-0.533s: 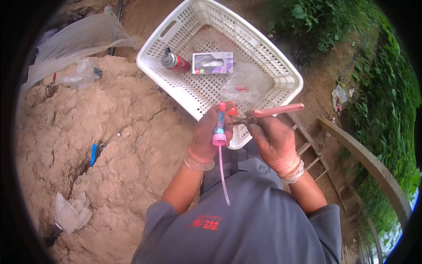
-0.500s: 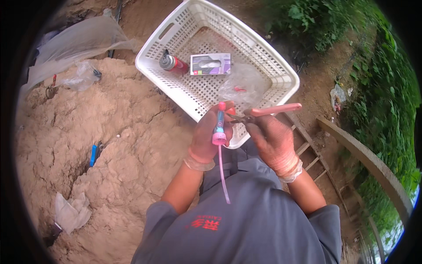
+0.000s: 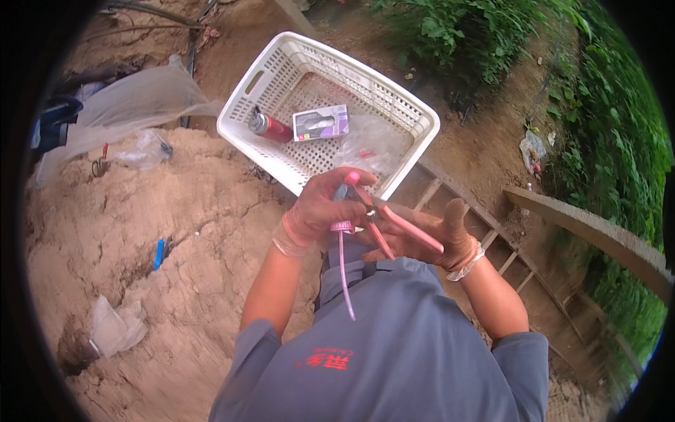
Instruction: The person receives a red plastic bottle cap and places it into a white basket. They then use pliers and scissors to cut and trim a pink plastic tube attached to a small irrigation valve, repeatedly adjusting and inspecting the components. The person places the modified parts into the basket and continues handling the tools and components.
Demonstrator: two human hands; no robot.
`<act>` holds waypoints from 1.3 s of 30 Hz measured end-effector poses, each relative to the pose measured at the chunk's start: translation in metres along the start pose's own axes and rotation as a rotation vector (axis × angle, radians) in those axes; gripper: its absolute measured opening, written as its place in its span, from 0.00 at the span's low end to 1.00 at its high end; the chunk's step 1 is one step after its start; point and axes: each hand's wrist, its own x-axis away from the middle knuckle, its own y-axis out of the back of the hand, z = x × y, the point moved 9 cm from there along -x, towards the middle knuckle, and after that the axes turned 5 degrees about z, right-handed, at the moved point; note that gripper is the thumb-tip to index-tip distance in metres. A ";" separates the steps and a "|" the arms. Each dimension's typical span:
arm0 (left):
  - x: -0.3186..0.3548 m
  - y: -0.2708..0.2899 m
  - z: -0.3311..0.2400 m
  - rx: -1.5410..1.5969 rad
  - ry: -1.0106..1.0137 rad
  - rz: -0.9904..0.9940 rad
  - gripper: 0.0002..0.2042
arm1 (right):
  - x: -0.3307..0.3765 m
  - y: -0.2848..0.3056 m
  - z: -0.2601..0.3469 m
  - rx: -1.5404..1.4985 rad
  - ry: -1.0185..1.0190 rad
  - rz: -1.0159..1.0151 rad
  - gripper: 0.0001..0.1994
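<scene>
Pink-handled snips (image 3: 411, 228) shifted to left hand (image 3: 323, 205), its fingers clamped on them and pink-capped dispenser (image 3: 342, 226); right hand (image 3: 443, 243), fingers spread apart, looks freed to me.

Red lettering (image 3: 330, 360), with large characters beside smaller ones, marks the front of a worker's gray shirt (image 3: 401, 330), while print on a purple-and-white box (image 3: 320, 123) is too small to read.

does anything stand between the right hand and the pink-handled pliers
Nothing visible does: the handles of the pink-handled pliers cross in front of the open right hand; whether they touch, I can't tell.
</scene>
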 end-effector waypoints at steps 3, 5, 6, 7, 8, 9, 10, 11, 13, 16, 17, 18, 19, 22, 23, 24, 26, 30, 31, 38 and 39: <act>-0.011 -0.003 -0.015 -0.218 0.022 0.041 0.23 | -0.003 0.007 -0.014 0.135 -0.196 -0.129 0.45; -0.014 -0.001 -0.015 -0.235 0.051 0.061 0.20 | 0.002 -0.003 -0.001 0.306 -0.304 -0.312 0.38; -0.015 0.001 -0.015 -0.245 0.062 0.068 0.19 | -0.003 -0.015 0.010 0.388 -0.315 -0.391 0.37; -0.014 0.008 -0.014 -0.138 0.069 0.016 0.20 | -0.008 -0.021 0.017 0.467 -0.328 -0.475 0.37; -0.013 0.013 -0.011 -0.027 0.077 -0.032 0.21 | -0.010 -0.020 0.021 0.544 -0.341 -0.564 0.37; -0.013 0.019 -0.009 0.083 0.086 -0.082 0.24 | -0.014 -0.012 0.028 0.758 -0.203 -0.618 0.32; -0.015 0.026 -0.009 0.113 0.085 -0.145 0.25 | -0.018 -0.013 0.043 1.123 -0.138 -0.679 0.32; -0.016 0.033 -0.006 0.151 0.084 -0.210 0.26 | -0.022 -0.020 0.057 1.489 -0.079 -0.729 0.31; -0.012 0.046 -0.009 0.181 0.091 -0.307 0.24 | -0.039 -0.044 0.072 2.050 0.041 -0.764 0.26; -0.012 0.057 -0.012 0.180 0.084 -0.304 0.23 | -0.068 -0.056 0.076 2.165 -0.109 -0.727 0.26; -0.011 0.062 -0.011 0.207 0.100 -0.303 0.23 | -0.077 -0.055 0.075 2.185 -0.224 -0.731 0.26; -0.010 0.068 -0.010 0.234 0.117 -0.301 0.22 | -0.084 -0.052 0.072 2.206 -0.264 -0.731 0.26; -0.010 0.073 -0.009 0.261 0.134 -0.299 0.22 | -0.089 -0.050 0.069 2.227 -0.304 -0.731 0.26; -0.006 0.089 -0.010 0.292 0.162 -0.307 0.21 | -0.107 -0.047 0.062 2.247 -0.451 -0.757 0.25; -0.004 0.094 -0.012 0.282 0.164 -0.302 0.21 | -0.113 -0.046 0.061 2.247 -0.505 -0.774 0.25; -0.003 0.099 -0.013 0.272 0.167 -0.297 0.20 | -0.119 -0.046 0.058 2.252 -0.515 -0.764 0.24; -0.003 0.107 -0.017 0.225 0.155 -0.284 0.20 | -0.130 -0.045 0.055 2.261 -0.535 -0.747 0.24; -0.004 0.120 -0.023 0.141 0.089 -0.258 0.20 | -0.150 -0.055 0.051 2.365 -0.530 -0.785 0.22; -0.004 0.122 -0.025 0.136 0.070 -0.252 0.20 | -0.154 -0.058 0.049 2.396 -0.542 -0.801 0.22; -0.003 0.130 -0.045 -0.191 -0.090 -0.231 0.21 | -0.165 -0.064 0.045 2.424 -0.624 -0.872 0.22; -0.003 0.128 -0.047 -0.223 -0.093 -0.237 0.21 | -0.166 -0.064 0.044 2.421 -0.623 -0.867 0.21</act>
